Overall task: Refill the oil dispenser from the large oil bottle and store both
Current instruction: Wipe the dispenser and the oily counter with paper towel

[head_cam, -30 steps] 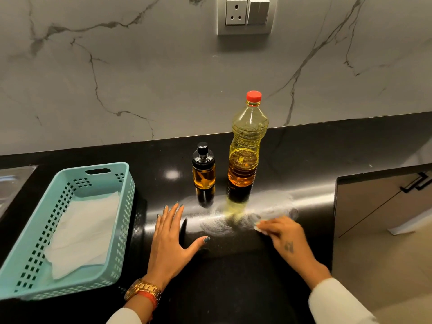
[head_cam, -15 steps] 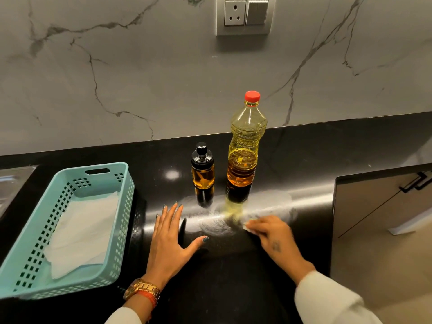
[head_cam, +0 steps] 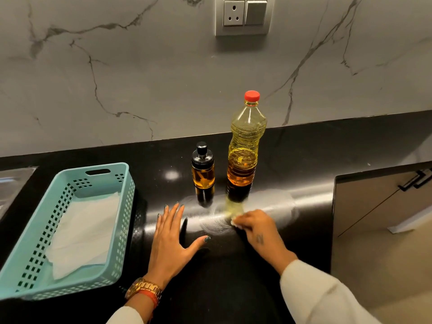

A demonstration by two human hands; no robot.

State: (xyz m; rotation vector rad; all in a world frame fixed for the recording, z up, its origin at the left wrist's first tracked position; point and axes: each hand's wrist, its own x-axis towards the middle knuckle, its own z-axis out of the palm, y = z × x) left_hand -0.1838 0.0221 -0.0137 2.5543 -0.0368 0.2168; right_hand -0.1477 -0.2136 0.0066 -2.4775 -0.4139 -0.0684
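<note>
The large oil bottle [head_cam: 245, 146] with a red cap stands upright on the black counter [head_cam: 292, 164], about half full of yellow oil. Just left of it stands the small glass oil dispenser [head_cam: 203, 168] with a black lid, holding amber oil. My left hand [head_cam: 171, 239] lies flat on the counter in front of the dispenser, fingers spread, holding nothing. My right hand [head_cam: 257, 228] presses a small white tissue [head_cam: 234, 222] onto the counter in front of the bottle, amid smeared wipe marks.
A teal perforated basket [head_cam: 117, 230] lined with white paper sits at the left. A steel sink edge [head_cam: 11, 181] shows at far left. The counter ends at the right beside a cabinet door [head_cam: 374, 202] with a black handle. A wall socket [head_cam: 244, 16] is above.
My right hand with the tissue has slid leftward across the counter, toward the spot in front of the bottle. My left hand, the bottle and the dispenser have stayed in place.
</note>
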